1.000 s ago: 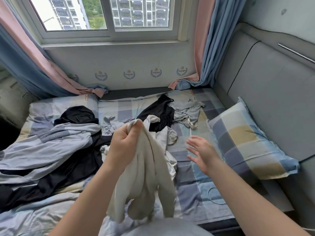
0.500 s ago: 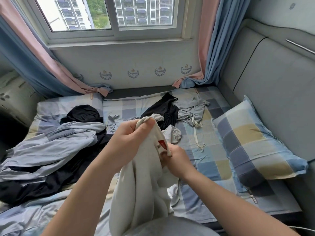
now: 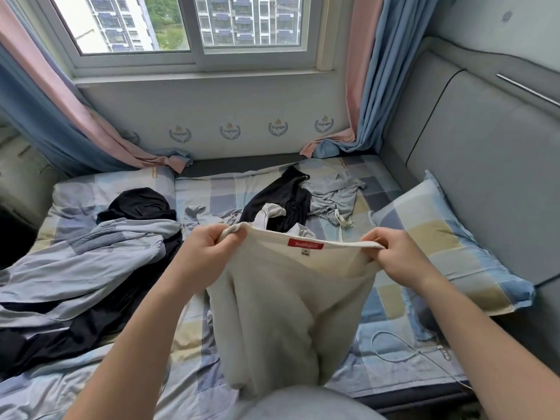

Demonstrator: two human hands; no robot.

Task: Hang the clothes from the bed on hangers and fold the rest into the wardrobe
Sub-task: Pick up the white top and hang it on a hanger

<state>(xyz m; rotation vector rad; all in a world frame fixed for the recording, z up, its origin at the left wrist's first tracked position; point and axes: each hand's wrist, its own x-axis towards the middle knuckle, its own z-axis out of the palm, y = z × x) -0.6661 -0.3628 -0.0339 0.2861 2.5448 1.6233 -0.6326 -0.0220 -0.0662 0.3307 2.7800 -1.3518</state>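
Stands over a bed point(image 3: 381, 301) in checked sheets, below a window point(image 3: 194, 25) with pink and blue curtains point(image 3: 363, 86). Faces a grey headboard point(image 3: 485, 147) at right, a checked pillow point(image 3: 448, 253) leaning against it. Looks down on a heap of pale blue clothes point(image 3: 75, 268) over black ones at left. Holds a cream garment point(image 3: 281, 313) up over the bed by its top edge, pulled wide. Sees black clothes point(image 3: 281, 201) farther back, touching a grey top point(image 3: 333, 195). Grips that edge with left hand point(image 3: 206, 256) and right hand point(image 3: 403, 256), fingers clamped on the cloth at either end, well apart, red label point(image 3: 305, 245) between them
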